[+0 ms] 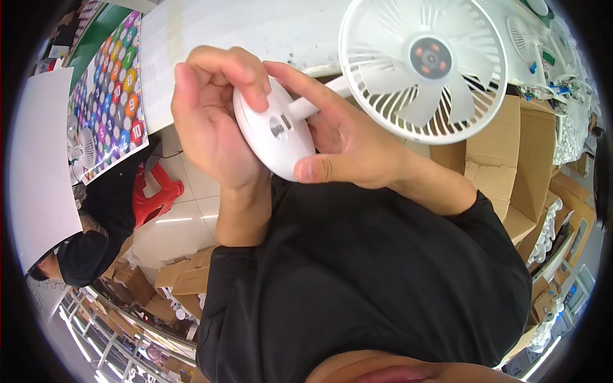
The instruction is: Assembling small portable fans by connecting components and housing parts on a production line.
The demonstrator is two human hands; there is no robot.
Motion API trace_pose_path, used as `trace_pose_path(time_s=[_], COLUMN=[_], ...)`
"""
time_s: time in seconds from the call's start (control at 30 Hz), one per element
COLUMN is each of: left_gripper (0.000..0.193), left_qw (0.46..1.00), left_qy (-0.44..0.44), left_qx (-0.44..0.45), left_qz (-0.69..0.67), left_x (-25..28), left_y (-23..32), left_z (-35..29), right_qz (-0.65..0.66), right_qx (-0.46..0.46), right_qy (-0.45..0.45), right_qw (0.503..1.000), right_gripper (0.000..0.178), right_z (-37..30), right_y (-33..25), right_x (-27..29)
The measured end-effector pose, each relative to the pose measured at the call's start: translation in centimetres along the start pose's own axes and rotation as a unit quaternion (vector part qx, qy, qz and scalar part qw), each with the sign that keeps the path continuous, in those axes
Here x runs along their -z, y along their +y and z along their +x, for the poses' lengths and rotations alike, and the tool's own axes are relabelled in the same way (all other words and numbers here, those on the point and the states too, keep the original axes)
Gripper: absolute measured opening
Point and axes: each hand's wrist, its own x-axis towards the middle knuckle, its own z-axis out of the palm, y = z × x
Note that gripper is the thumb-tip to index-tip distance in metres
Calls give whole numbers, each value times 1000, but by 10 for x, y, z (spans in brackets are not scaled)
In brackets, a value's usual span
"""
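One long white table (255,38) runs along the far side. A person in black (96,249) bends low at the left, close to a sheet full of bright round spots (108,102). A big brown box (498,147) is open at the right, just past the right arm. A red stool (156,195) is on the floor beside the person in black.

The white fan (429,59) is up in front of the black shirt, by the near edge of the table. Its round head leans out to the right, and you can see its blades through the bars.

Both hands grip its bottom part. The left hand (217,118) cups the left side, with bent fingers curled over it. The right hand (351,140) holds the other side, thumb down on the near edge and one long finger behind the pole. Its other fingers are partly hidden.

The smooth oval base (258,127) is tilted. A short white pole (302,110) joins it to the head. On the base is a shiny little knob (277,129), and next to it a tiny dark slot (287,121).
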Motion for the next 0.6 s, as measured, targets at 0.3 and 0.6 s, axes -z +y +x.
trace_pose_path(time_s=[0.3,0.6], left_gripper=[52,54], left_qw=[983,993], left_qy=[-168,-93], left_qx=[-66,3], left_qz=[12,-72], left_x=[21,20], left_y=[13,15], left_z=[-12,-7], right_qz=[-49,-151], right_qx=[-87,22], right_qy=[-14,-63], right_qw=[995,986], right_gripper=[109,113], right_z=[1,13], right_y=[-9,4], right_x=[-2,2])
